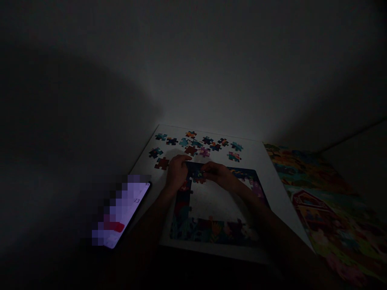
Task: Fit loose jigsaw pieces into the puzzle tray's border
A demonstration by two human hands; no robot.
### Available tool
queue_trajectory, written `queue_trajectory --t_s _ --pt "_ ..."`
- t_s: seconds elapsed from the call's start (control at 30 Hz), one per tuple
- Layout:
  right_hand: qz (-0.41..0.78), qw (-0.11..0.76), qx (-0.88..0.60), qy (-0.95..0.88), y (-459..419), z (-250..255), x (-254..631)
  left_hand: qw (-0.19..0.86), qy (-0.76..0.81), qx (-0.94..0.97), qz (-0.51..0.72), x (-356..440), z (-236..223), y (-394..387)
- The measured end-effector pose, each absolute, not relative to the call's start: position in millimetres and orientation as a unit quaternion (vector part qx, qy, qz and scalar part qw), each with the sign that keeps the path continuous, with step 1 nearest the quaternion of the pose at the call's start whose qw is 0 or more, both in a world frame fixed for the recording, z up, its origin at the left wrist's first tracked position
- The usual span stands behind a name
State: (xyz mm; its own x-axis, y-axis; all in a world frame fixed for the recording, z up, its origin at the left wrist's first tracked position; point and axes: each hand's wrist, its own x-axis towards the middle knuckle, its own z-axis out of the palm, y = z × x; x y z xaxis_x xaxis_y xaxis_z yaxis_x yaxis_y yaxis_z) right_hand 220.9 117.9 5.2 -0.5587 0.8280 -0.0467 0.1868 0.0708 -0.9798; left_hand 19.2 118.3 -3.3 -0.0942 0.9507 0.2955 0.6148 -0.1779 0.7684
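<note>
Shadowed forearms point(263, 215) partly hide the puzzle border point(208, 229). At its eleven o'clock, left hand point(177, 174) and right hand point(217, 173) meet the edge; darkness obscures their grip. Loose pieces point(204, 152) lie toward twelve, lit phone point(125, 213) nine, farm picture point(314, 211) three.

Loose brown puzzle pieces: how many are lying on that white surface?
2. One brown piece lies just left of the left hand; another brown piece lies just beyond that hand, beside a pinkish piece. More could be hidden under the hand or lost in the dim light.
</note>
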Motion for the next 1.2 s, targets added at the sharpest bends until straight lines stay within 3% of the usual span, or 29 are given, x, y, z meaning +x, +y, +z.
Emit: queue_trajectory --t_s 0.33,0.5,1.2 --pt "0.474 0.271 -0.397 -0.738 107 3 216 0.202 0.609 0.638 0.425 20 -4 118" --pt "0.37 0.266 -0.381 -0.805 104 7 216 0.204 0.607 0.639 0.425 20 -4 118" --pt "0.274 0.198 -0.356 -0.871 96 11 217 0.209 0.612 0.636 0.42 21 -2 118"
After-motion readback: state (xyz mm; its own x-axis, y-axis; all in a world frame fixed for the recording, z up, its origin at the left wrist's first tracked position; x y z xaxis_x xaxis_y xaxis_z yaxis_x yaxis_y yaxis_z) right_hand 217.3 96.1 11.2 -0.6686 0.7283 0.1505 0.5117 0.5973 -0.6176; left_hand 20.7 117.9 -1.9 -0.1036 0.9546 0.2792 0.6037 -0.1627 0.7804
